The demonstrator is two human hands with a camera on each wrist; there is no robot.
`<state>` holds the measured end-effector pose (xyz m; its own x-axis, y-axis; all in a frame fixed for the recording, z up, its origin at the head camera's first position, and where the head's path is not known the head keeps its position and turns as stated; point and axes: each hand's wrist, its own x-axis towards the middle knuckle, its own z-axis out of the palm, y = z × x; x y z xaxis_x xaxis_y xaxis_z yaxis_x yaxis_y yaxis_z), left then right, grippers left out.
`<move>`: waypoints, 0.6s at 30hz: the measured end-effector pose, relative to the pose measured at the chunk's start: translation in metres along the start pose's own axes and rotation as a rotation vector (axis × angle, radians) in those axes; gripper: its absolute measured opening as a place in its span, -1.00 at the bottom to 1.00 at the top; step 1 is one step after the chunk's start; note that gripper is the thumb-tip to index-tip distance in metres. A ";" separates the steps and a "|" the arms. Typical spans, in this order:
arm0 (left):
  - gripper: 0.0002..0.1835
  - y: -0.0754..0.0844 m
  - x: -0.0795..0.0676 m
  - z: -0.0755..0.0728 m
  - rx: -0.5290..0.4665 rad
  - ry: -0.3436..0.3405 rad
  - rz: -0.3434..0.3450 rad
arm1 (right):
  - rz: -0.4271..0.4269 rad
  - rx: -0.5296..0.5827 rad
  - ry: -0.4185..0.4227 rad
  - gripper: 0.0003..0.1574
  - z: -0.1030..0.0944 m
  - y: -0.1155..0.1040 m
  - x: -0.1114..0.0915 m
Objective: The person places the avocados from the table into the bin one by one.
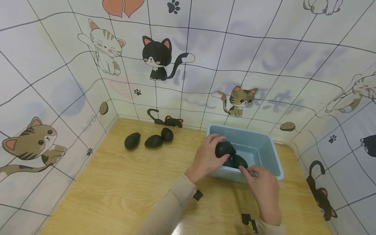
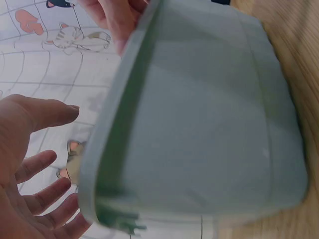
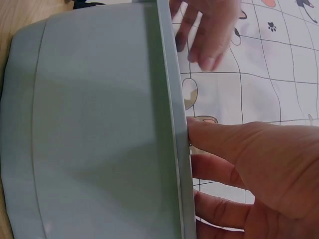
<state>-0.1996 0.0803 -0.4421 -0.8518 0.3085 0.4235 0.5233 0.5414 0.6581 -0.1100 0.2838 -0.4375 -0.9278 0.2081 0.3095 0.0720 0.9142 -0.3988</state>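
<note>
Dark, nearly black avocados lie in a pale blue plastic bin (image 1: 265,145), bunched at its near left side. My left hand (image 1: 207,156) is over that side, thumb and fingers spread around the upper avocado (image 1: 224,148). In the left wrist view nothing shows between the fingers of this left hand (image 2: 37,164). Beside it, another avocado (image 1: 240,161) sits near the front rim, touching or just under the thumb of my right hand (image 1: 262,186). The right wrist view shows the right hand (image 3: 249,174) at the rim, fingers loosely extended, their tips partly hidden behind the wall.
Toward the back left of the wooden table (image 1: 141,182) lie a single avocado (image 1: 132,141) and a pair, one avocado (image 1: 153,141) touching another avocado (image 1: 167,134). A cloth (image 1: 199,78) printed with cats hangs behind and at both sides. Small black tape pieces (image 1: 198,195) mark the table.
</note>
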 end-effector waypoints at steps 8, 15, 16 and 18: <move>-0.46 -0.020 -0.005 -0.015 -0.001 0.060 -0.043 | -0.018 0.002 0.031 -0.58 0.001 0.000 0.001; -0.46 -0.036 -0.009 -0.024 0.023 0.077 -0.087 | -0.005 -0.003 0.009 -0.54 0.002 0.001 -0.001; -0.45 -0.038 -0.009 -0.026 0.030 0.079 -0.088 | -0.004 -0.005 0.006 -0.54 0.002 0.001 -0.001; -0.45 -0.041 -0.011 -0.027 0.040 0.080 -0.090 | -0.002 -0.007 0.002 -0.54 0.003 0.001 -0.001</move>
<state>-0.2111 0.0333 -0.4567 -0.8896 0.1950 0.4129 0.4419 0.5956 0.6708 -0.1104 0.2831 -0.4408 -0.9271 0.2072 0.3122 0.0729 0.9171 -0.3920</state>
